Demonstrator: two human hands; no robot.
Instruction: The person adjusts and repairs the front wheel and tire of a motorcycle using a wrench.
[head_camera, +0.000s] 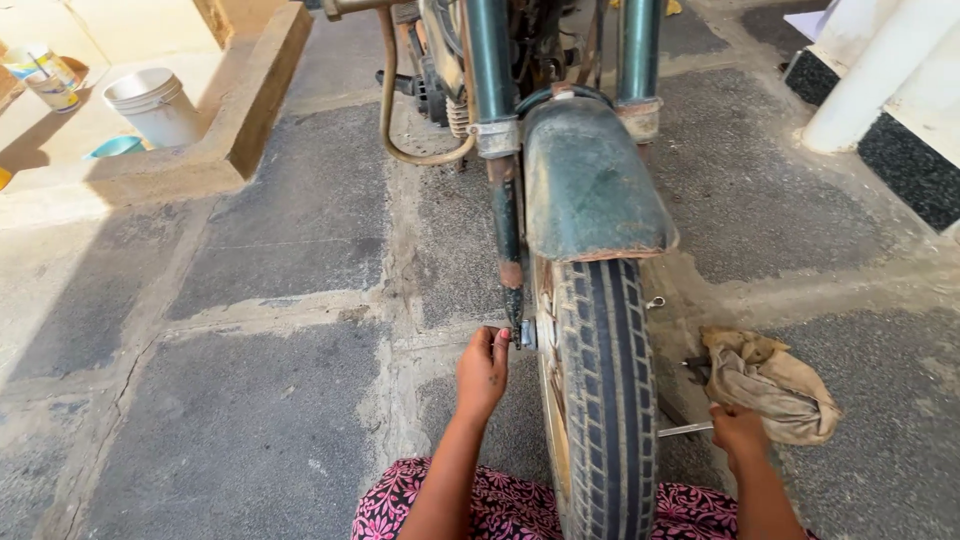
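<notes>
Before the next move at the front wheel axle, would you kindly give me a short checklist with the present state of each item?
1. Left hand on the axle nut: ok, fingertips touch it.
2. Right hand on the thin metal tool: ok.
3. Crumpled tan rag off the worn black tyre: ok.
4. Nut tightness: cannot tell.
5. Motorcycle support under the dusty green mudguard: cannot tell, no stand visible.

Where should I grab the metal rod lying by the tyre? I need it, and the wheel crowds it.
Probably the outer end of the metal rod, coming from the right. It lies flat on the ground and its inner end runs in toward the tyre, leaving little room there. The right hand already rests at the outer end, beside the rag.
</notes>
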